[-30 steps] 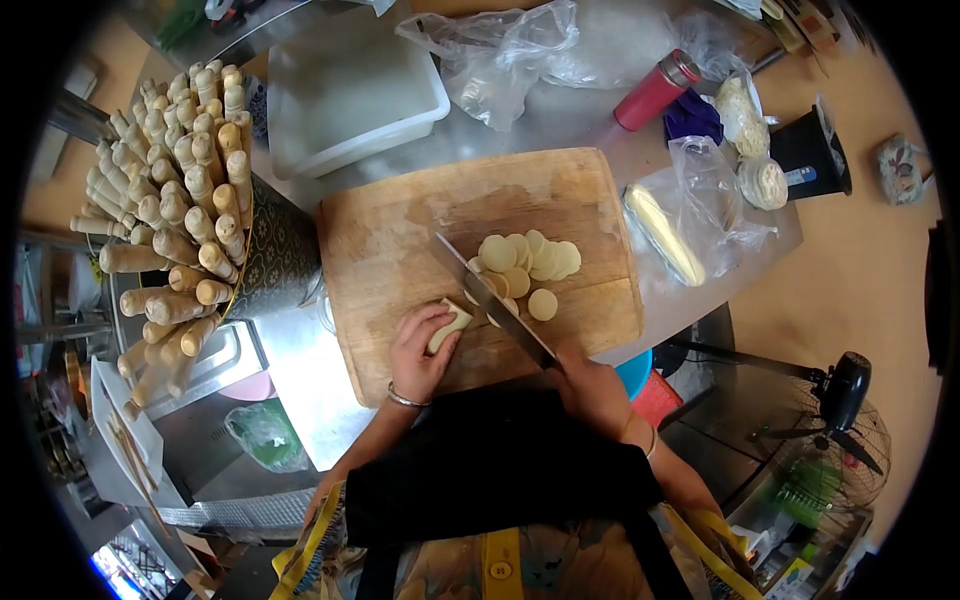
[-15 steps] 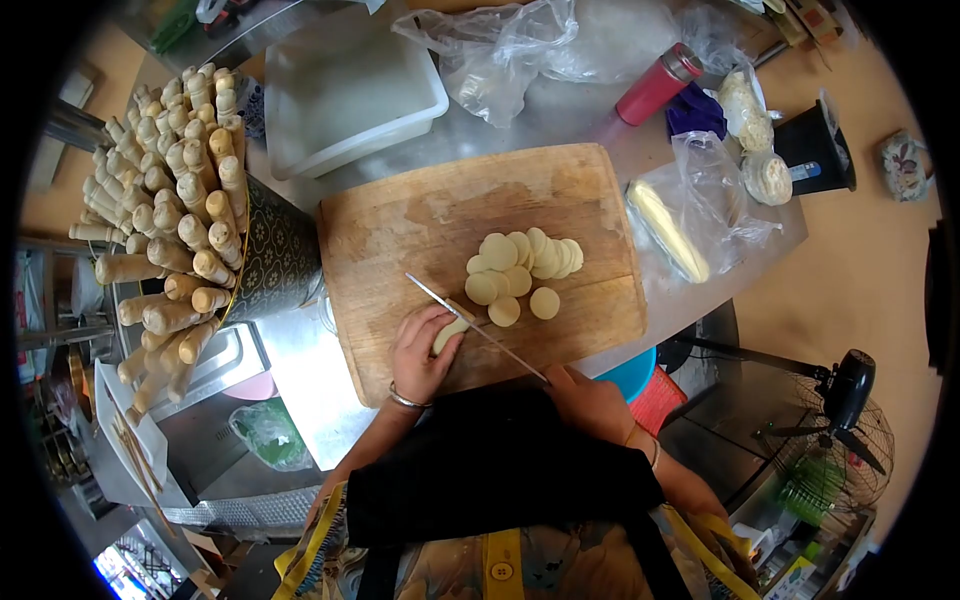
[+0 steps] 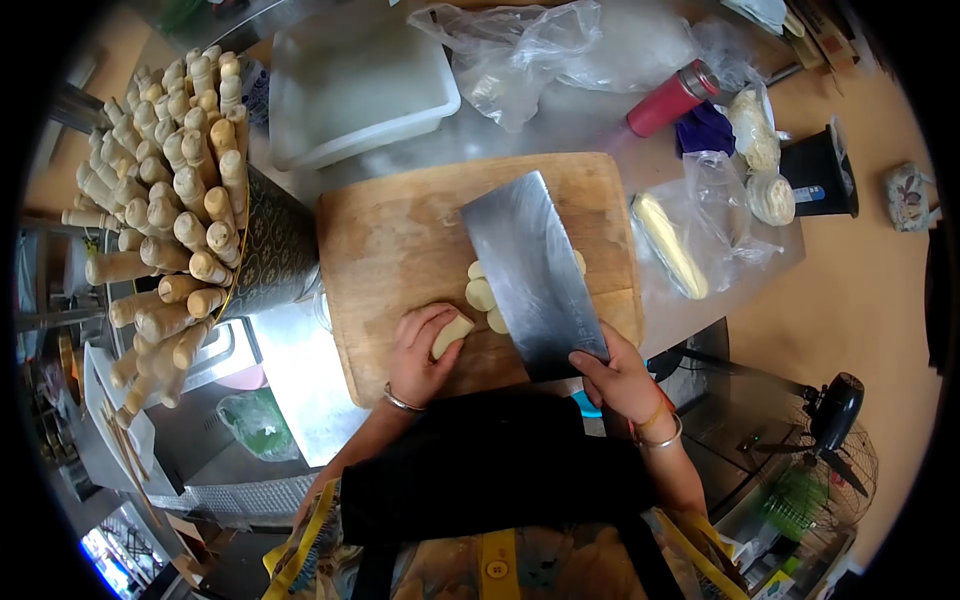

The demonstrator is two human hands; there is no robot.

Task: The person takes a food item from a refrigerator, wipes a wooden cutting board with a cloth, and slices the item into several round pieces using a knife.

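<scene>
My left hand point(image 3: 424, 352) is wrapped round a short pale roll point(image 3: 453, 337) near the front edge of the wooden cutting board point(image 3: 390, 240). The handle of a wide cleaver point(image 3: 530, 275) is in my right hand point(image 3: 618, 378), thumb against the blade. Its broad face is turned up over the board's right half and hides most of the cut pieces. A few pale round slices point(image 3: 480, 293) show at the blade's left side, and the edge of another at its right. Blade and roll are apart.
Left of the board stands a tall container point(image 3: 275, 235) of wooden-handled sticks. A white tub point(image 3: 360, 90) and plastic bags point(image 3: 515, 60) lie behind. To the right are a red bottle point(image 3: 672, 98), a wrapped pale roll point(image 3: 670, 246), a black bin point(image 3: 818, 172) and a fan point(image 3: 835, 410).
The cleaver has moved away from the roll to the right and turned from edge-on to flat, covering most slices. My left hand has stayed on the roll.
</scene>
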